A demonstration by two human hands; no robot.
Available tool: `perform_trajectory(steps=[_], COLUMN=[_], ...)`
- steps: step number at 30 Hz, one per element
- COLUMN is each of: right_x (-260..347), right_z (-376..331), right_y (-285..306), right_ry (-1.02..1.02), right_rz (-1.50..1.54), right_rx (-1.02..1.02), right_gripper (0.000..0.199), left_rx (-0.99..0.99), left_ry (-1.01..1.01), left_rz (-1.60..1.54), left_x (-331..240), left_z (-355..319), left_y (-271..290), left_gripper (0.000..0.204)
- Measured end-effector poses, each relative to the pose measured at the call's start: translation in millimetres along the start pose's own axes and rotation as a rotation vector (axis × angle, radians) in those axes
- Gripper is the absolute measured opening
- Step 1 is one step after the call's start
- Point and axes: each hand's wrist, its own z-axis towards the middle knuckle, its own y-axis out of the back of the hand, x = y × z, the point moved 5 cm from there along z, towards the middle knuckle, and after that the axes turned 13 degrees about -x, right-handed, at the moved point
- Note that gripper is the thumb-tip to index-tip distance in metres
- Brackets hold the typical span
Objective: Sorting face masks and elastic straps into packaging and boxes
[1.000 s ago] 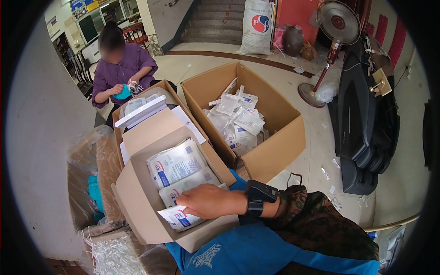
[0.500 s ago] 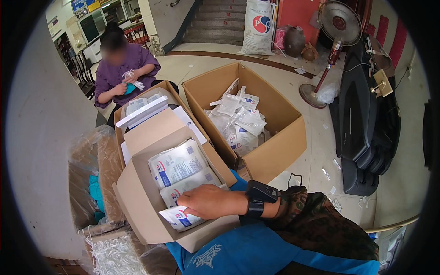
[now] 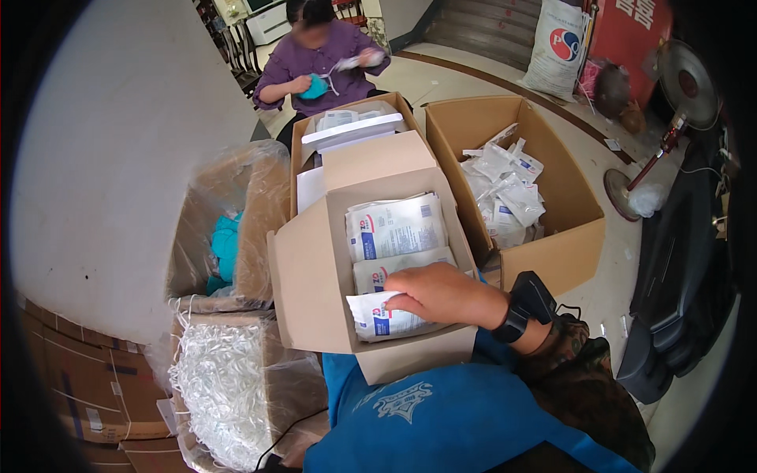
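Observation:
My right hand (image 3: 441,293) reaches from the right into an open cardboard box (image 3: 309,280) on my lap. Thumb and fingers pinch the edge of a flat white packet (image 3: 371,317) with blue and red print, lifted slightly at its left corner. Beyond it in the same box stand more white packets (image 3: 398,227), stacked in rows. A black device (image 3: 530,303) is strapped to my right wrist. My left hand is out of sight.
Left stand a plastic-lined carton with turquoise items (image 3: 226,248) and one of white strands (image 3: 221,394). A carton (image 3: 552,272) of loose packets stands right. Across from me, a person in purple (image 3: 323,59) holds a turquoise item and white strands. A fan (image 3: 690,83) stands far right.
My view has swung left, so everything sits further right in the picture. My right hand stays on the same packet. The other person's hands have moved apart, strands stretched between them.

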Motion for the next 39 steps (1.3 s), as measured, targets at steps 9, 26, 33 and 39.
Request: perform_trajectory(steps=[9, 26, 33, 39], right_x=[26, 69, 98, 126], right_z=[0, -11, -24, -42], right_y=[25, 33, 37, 32], right_ry=[0.13, 0.349, 0.587, 0.736], right_rz=[0.026, -0.216, -0.474, -0.25], right_rx=[-0.1, -0.346, -0.398, -0.352], right_gripper=[0.02, 0.011, 0.012, 0.012], left_rx=[-0.407, -0.464, -0.407, -0.469], left_ry=[-0.372, -0.285, -0.197, -0.011], left_rz=[-0.592, -0.914, -1.025, -1.028], left_x=[-220, -303, -290, -259], left_z=[90, 112, 123, 159], left_y=[120, 82, 72, 70], left_gripper=[0.04, 0.021, 0.024, 0.034])
